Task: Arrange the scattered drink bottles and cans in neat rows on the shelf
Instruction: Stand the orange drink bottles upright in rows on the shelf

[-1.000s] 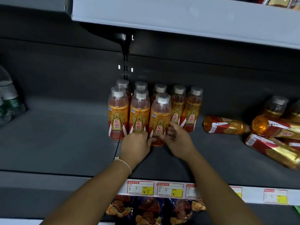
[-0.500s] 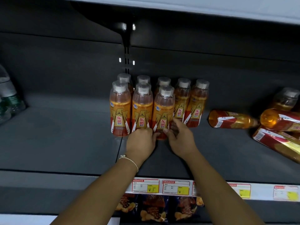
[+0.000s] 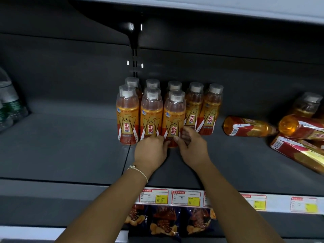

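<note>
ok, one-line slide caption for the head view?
Both hands grip the front-row bottle on the shelf; more bottles lie toppled right.

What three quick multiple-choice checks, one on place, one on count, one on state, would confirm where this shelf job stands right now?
1. Where do both hands meet?
A. at the base of the front row's rightmost upright bottle
B. on the water bottles at far left
C. on the price tags

2. How many upright bottles form the front row?
A. one
B. three
C. six

3. How does the bottle just right of the upright group sit?
A. upright
B. lying on its side
C. held in a grip

Answers:
1 A: the left hand and right hand close on that front bottle.
2 B: three caps stand in front of five behind.
3 B: the fallen bottle lies flat on the shelf.
</note>
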The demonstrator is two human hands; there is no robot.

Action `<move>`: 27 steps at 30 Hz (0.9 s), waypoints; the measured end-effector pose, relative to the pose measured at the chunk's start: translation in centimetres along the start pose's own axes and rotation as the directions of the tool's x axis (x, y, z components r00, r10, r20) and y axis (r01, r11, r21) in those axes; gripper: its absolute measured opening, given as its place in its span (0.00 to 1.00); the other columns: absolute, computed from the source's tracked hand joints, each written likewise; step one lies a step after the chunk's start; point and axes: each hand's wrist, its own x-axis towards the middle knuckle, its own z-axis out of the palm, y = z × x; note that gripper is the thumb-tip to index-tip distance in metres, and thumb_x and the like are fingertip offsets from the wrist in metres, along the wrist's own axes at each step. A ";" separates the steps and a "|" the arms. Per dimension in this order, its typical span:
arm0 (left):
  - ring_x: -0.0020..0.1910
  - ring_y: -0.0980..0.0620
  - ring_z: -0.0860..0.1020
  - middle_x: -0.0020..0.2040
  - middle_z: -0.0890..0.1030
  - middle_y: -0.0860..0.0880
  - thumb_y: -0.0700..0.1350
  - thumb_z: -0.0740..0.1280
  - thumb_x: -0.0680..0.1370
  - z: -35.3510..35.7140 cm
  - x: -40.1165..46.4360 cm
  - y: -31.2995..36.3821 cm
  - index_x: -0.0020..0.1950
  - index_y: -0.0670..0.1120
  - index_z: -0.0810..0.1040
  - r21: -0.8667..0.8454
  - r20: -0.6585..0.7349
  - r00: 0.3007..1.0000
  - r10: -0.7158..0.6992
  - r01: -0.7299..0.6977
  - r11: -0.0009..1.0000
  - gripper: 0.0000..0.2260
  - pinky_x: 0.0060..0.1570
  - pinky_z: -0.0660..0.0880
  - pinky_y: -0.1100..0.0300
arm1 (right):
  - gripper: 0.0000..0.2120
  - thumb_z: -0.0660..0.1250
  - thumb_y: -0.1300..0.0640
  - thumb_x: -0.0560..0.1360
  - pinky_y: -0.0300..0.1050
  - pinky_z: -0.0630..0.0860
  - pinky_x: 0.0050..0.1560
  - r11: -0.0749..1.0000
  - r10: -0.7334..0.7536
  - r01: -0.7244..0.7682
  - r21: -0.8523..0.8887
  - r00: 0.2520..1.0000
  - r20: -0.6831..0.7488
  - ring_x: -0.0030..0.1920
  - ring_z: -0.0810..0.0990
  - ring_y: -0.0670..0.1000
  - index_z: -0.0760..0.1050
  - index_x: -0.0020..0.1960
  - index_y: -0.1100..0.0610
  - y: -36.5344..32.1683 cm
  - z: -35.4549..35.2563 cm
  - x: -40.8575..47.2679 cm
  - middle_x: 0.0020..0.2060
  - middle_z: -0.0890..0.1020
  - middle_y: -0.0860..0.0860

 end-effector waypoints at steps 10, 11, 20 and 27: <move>0.35 0.45 0.79 0.37 0.81 0.46 0.47 0.61 0.78 -2.6 0.1 2.9 0.43 0.44 0.81 -0.204 -0.197 0.935 0.293 -0.332 0.921 0.11 0.30 0.75 0.53 | 0.12 0.67 0.58 0.80 0.22 0.71 0.47 0.981 0.092 -0.053 0.185 0.974 -0.209 0.48 0.79 0.40 0.78 0.62 0.59 -0.1 -4.7 -0.4 0.46 0.81 0.44; 0.36 0.45 0.79 0.38 0.81 0.46 0.47 0.61 0.78 -2.9 0.5 4.0 0.44 0.44 0.81 -0.219 -0.212 0.926 0.313 -0.357 0.908 0.11 0.31 0.75 0.53 | 0.11 0.67 0.59 0.80 0.23 0.72 0.47 0.982 0.087 -0.046 0.181 0.970 -0.229 0.48 0.80 0.42 0.78 0.62 0.59 0.1 -5.9 -0.5 0.45 0.81 0.44; 0.36 0.49 0.75 0.36 0.75 0.51 0.50 0.67 0.75 -1.7 4.2 18.0 0.38 0.46 0.72 -0.360 -0.204 0.908 0.367 -0.418 0.834 0.10 0.33 0.71 0.56 | 0.09 0.67 0.63 0.79 0.23 0.72 0.43 0.989 0.098 -0.048 0.143 0.925 -0.367 0.45 0.78 0.38 0.78 0.59 0.60 4.2 -18.9 -1.9 0.44 0.79 0.42; 0.46 0.45 0.79 0.46 0.81 0.45 0.47 0.66 0.77 1.2 7.0 27.6 0.46 0.43 0.82 -0.431 -0.179 0.891 0.418 -0.453 0.780 0.08 0.44 0.76 0.49 | 0.08 0.66 0.61 0.79 0.21 0.71 0.39 0.979 0.197 -0.145 0.140 0.835 -0.513 0.40 0.77 0.29 0.77 0.58 0.57 8.7 -27.6 -2.6 0.41 0.78 0.39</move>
